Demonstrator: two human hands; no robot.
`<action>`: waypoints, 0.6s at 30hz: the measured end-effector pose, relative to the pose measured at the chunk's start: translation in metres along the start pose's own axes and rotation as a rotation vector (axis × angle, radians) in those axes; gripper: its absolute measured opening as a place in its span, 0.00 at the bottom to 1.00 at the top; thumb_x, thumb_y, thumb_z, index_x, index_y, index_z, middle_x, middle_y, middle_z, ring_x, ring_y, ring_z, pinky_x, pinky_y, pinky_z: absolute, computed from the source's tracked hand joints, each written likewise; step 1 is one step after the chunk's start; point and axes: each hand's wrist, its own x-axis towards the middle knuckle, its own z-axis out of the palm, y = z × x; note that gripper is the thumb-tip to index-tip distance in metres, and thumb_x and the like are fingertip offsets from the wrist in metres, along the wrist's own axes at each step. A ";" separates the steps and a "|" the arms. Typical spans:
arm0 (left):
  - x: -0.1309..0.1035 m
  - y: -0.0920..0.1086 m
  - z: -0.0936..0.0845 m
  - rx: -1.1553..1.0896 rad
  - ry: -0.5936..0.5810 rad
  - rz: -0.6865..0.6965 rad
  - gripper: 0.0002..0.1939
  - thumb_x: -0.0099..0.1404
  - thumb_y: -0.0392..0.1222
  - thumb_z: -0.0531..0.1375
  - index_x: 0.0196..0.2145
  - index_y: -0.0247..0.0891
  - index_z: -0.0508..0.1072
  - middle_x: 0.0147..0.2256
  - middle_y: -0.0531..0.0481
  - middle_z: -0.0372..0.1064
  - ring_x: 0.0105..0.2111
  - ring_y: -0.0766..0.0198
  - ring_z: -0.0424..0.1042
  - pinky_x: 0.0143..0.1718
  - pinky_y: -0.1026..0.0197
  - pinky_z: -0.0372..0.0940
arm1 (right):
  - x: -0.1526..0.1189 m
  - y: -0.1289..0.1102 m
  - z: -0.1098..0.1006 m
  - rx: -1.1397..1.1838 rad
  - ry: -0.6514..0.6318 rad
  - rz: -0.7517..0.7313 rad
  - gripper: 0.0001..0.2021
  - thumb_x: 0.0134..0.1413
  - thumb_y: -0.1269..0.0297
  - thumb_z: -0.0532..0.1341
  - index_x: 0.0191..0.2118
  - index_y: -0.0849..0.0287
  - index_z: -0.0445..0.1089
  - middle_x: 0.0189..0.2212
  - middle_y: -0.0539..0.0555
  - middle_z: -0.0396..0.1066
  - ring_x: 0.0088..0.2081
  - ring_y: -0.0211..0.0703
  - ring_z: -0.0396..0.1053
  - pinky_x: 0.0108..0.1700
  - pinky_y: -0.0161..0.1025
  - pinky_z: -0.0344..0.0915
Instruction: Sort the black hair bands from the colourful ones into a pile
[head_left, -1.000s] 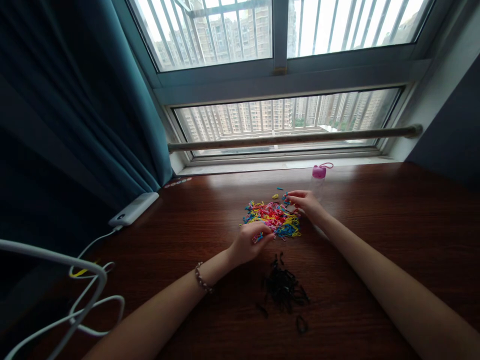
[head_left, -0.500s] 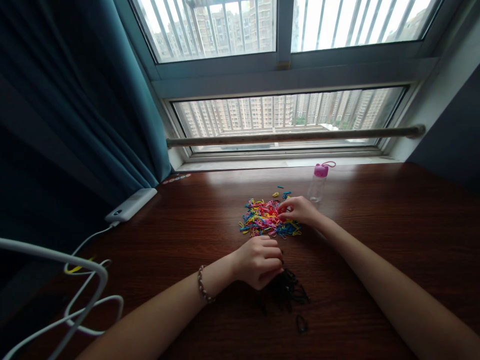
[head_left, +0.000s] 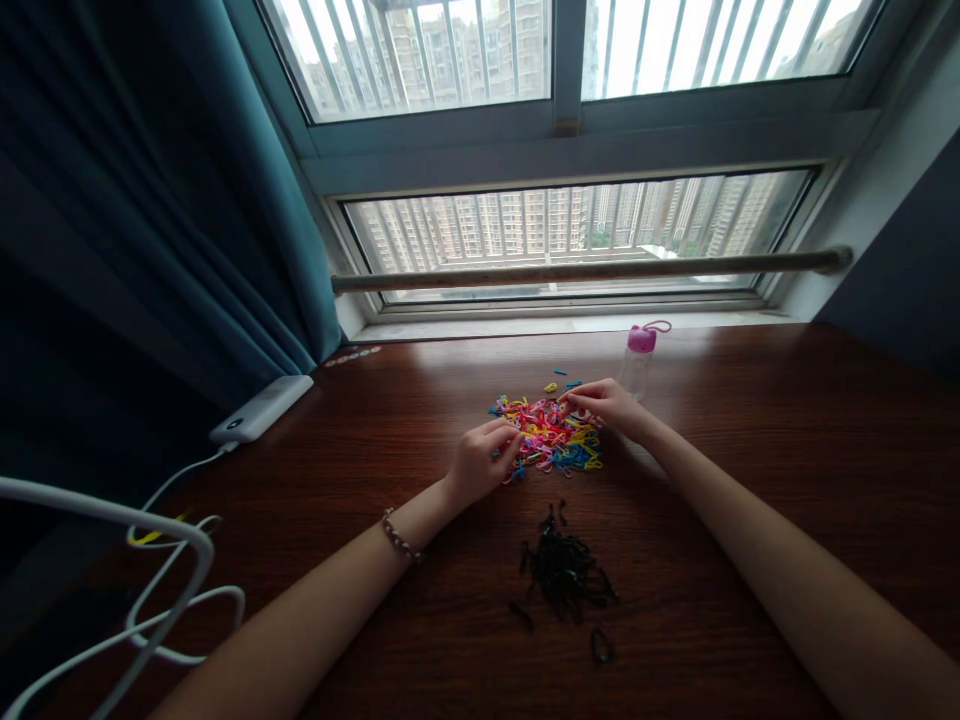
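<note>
Our left hand (head_left: 480,462), fingers curled, pinches at the near-left edge of the coloured band heap (head_left: 547,435); whether it grips a band we cannot tell. Our right hand (head_left: 606,402) picks at the heap's far-right edge, grip likewise unclear. Black bands (head_left: 566,575) lie nearer us on the table (head_left: 750,420). Pink-capped bottle (head_left: 637,358) stands just behind the right hand.

Loose heap of small coloured elastic bands (head_left: 551,440), red, pink, yellow and blue mixed, spread flat on the dark wooden desk; a few strays lie just beyond its far edge. Nearer the person, well apart from it, a smaller tangled heap of black elastic bands (head_left: 566,572), with a few single loops scattered around its near side.
</note>
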 end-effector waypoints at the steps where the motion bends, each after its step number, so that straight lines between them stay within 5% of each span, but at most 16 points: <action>1: 0.000 0.000 0.001 0.005 0.018 -0.012 0.06 0.62 0.37 0.53 0.30 0.36 0.69 0.31 0.47 0.69 0.32 0.65 0.67 0.35 0.62 0.64 | -0.001 -0.002 0.000 0.024 0.002 -0.002 0.19 0.45 0.52 0.61 0.36 0.65 0.74 0.27 0.56 0.74 0.22 0.34 0.61 0.22 0.31 0.57; 6: 0.002 -0.001 0.004 0.067 0.072 0.010 0.06 0.60 0.35 0.55 0.35 0.38 0.70 0.34 0.47 0.70 0.38 0.61 0.66 0.42 0.57 0.63 | -0.010 -0.020 0.000 0.102 -0.122 0.072 0.16 0.40 0.58 0.66 0.33 0.66 0.74 0.22 0.54 0.71 0.20 0.31 0.60 0.21 0.29 0.56; 11: 0.005 -0.002 0.005 0.102 0.018 -0.028 0.11 0.60 0.35 0.54 0.41 0.39 0.69 0.40 0.47 0.70 0.44 0.59 0.65 0.49 0.51 0.60 | -0.025 -0.047 0.008 0.093 -0.922 0.312 0.23 0.38 0.61 0.67 0.44 0.63 0.70 0.35 0.57 0.73 0.24 0.35 0.68 0.25 0.31 0.64; 12: 0.005 -0.001 0.005 0.098 -0.001 -0.020 0.12 0.60 0.35 0.54 0.42 0.40 0.69 0.41 0.47 0.69 0.46 0.58 0.64 0.50 0.50 0.59 | -0.026 -0.048 0.009 0.072 -0.992 0.331 0.24 0.40 0.60 0.66 0.46 0.61 0.69 0.36 0.57 0.73 0.25 0.37 0.69 0.26 0.32 0.65; 14: 0.005 0.000 0.005 0.095 -0.038 0.000 0.14 0.60 0.35 0.54 0.45 0.41 0.68 0.45 0.47 0.68 0.49 0.57 0.62 0.52 0.48 0.57 | -0.023 -0.045 0.010 -0.009 -0.819 0.246 0.20 0.44 0.58 0.63 0.44 0.62 0.70 0.35 0.56 0.73 0.26 0.39 0.71 0.26 0.33 0.66; 18: 0.006 0.005 0.004 0.113 -0.090 0.037 0.17 0.60 0.36 0.54 0.48 0.41 0.66 0.48 0.46 0.66 0.53 0.55 0.58 0.53 0.45 0.54 | -0.005 -0.015 0.012 -0.360 0.030 -0.200 0.12 0.54 0.61 0.55 0.38 0.62 0.73 0.35 0.57 0.73 0.37 0.45 0.70 0.39 0.40 0.67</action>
